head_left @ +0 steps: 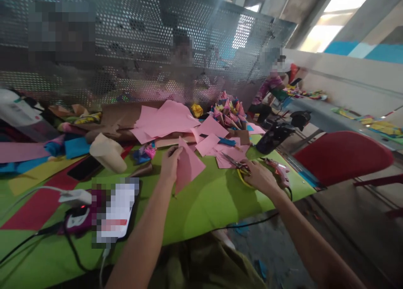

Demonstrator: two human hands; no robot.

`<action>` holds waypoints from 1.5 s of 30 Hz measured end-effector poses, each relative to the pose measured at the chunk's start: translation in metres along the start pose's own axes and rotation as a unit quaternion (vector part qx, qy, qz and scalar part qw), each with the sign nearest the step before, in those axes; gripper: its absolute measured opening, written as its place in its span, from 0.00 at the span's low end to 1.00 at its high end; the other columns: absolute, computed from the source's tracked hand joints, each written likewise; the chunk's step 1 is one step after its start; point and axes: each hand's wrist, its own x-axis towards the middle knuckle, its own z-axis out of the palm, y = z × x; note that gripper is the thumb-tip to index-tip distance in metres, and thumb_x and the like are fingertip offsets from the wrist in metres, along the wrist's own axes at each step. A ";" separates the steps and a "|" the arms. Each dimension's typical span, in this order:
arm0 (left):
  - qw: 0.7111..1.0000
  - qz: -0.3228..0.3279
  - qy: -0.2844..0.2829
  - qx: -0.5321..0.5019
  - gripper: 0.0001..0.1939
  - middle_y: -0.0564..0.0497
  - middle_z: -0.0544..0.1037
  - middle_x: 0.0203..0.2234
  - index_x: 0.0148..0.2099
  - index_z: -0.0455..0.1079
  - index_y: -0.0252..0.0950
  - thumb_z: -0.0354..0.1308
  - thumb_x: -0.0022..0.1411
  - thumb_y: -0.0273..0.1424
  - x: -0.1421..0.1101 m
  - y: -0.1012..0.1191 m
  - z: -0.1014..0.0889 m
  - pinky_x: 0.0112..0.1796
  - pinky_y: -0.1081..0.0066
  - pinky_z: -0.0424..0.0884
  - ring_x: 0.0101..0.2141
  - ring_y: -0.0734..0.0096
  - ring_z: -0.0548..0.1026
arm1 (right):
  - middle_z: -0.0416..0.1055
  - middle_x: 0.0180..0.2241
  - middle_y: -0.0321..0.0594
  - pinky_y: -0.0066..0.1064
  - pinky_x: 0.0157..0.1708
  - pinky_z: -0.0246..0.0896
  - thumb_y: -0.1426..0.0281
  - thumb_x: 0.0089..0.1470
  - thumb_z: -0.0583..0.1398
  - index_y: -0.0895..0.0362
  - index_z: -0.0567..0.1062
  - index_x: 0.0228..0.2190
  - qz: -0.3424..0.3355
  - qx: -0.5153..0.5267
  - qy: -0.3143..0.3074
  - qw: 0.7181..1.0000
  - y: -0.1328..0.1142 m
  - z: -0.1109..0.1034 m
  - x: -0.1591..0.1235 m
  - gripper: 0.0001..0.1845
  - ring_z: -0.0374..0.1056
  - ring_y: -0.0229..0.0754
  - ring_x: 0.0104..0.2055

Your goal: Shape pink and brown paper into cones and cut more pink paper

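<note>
My left hand (pixel 171 161) pinches a pink paper piece (pixel 189 167) near its top corner, holding it up above the green tabletop (pixel 208 201). To the right, my right hand (pixel 260 178) has its fingers closed around the handle end of a pair of scissors (pixel 232 160). The blades point left, over loose pink paper squares (pixel 208 144). A yellow curved rim (pixel 242 180) shows beneath the right fingers; whether it belongs to the scissors I cannot tell. Just beyond that hand lies a pink glue gun (pixel 281 171) with a dark cord.
Larger pink sheets (pixel 168 119) and a heap of paper cones (pixel 229 113) lie at the back, before a perforated metal screen (pixel 132 41). A black bottle (pixel 270 136) stands right. A phone (pixel 118 209), power strip (pixel 78 217) and cables occupy the left. A red chair (pixel 343 157) is beside the table.
</note>
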 end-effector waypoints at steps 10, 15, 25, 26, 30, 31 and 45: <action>0.997 -0.019 -0.031 -0.065 0.16 0.57 0.72 0.21 0.26 0.71 0.37 0.70 0.37 0.40 -0.009 0.008 0.000 0.27 0.75 0.63 0.24 0.75 0.67 | 0.73 0.33 0.39 0.29 0.23 0.55 0.68 0.40 0.64 0.52 0.74 0.52 -0.024 0.611 -0.038 0.790 -0.030 -0.014 0.016 0.33 0.63 0.38 0.25; 0.996 -0.028 -0.037 -0.078 0.18 0.56 0.73 0.21 0.27 0.70 0.37 0.72 0.36 0.41 -0.012 0.012 0.000 0.27 0.74 0.66 0.24 0.74 0.70 | 0.66 0.29 0.33 0.28 0.23 0.57 0.60 0.44 0.68 0.47 0.74 0.50 -0.096 0.662 -0.081 0.739 -0.095 -0.014 0.051 0.29 0.61 0.37 0.26; 0.992 -0.024 -0.055 -0.114 0.17 0.56 0.73 0.22 0.27 0.70 0.37 0.72 0.39 0.39 -0.015 0.017 -0.002 0.30 0.72 0.68 0.24 0.74 0.71 | 0.62 0.26 0.33 0.30 0.20 0.52 0.46 0.49 0.65 0.48 0.75 0.48 -0.155 0.620 -0.187 0.746 -0.125 0.012 0.048 0.29 0.54 0.36 0.22; 0.992 -0.023 -0.055 -0.113 0.16 0.56 0.74 0.22 0.28 0.71 0.37 0.72 0.40 0.38 -0.015 0.017 -0.002 0.30 0.72 0.68 0.24 0.73 0.71 | 0.60 0.25 0.33 0.31 0.20 0.51 0.46 0.49 0.65 0.48 0.75 0.48 -0.154 0.616 -0.198 0.747 -0.124 0.013 0.045 0.29 0.53 0.36 0.21; 0.994 -0.018 -0.057 -0.092 0.13 0.55 0.76 0.26 0.30 0.73 0.37 0.69 0.42 0.37 -0.020 0.019 -0.002 0.32 0.71 0.68 0.28 0.71 0.72 | 0.58 0.24 0.32 0.33 0.22 0.48 0.44 0.49 0.64 0.47 0.71 0.54 -0.157 0.610 -0.230 0.742 -0.121 0.015 0.037 0.35 0.52 0.38 0.21; 0.995 -0.015 -0.055 -0.085 0.13 0.54 0.76 0.26 0.31 0.74 0.37 0.68 0.42 0.37 -0.021 0.020 -0.002 0.32 0.71 0.68 0.28 0.71 0.72 | 0.58 0.24 0.32 0.33 0.22 0.48 0.44 0.50 0.63 0.47 0.70 0.54 -0.163 0.608 -0.234 0.741 -0.121 0.015 0.036 0.35 0.52 0.38 0.22; 0.996 0.009 -0.036 -0.084 0.06 0.57 0.72 0.21 0.26 0.72 0.38 0.66 0.45 0.33 -0.024 0.029 -0.003 0.29 0.74 0.64 0.25 0.74 0.68 | 0.54 0.25 0.29 0.30 0.20 0.44 0.45 0.55 0.62 0.54 0.69 0.51 -0.235 0.602 -0.243 0.723 -0.125 0.000 0.033 0.31 0.47 0.34 0.22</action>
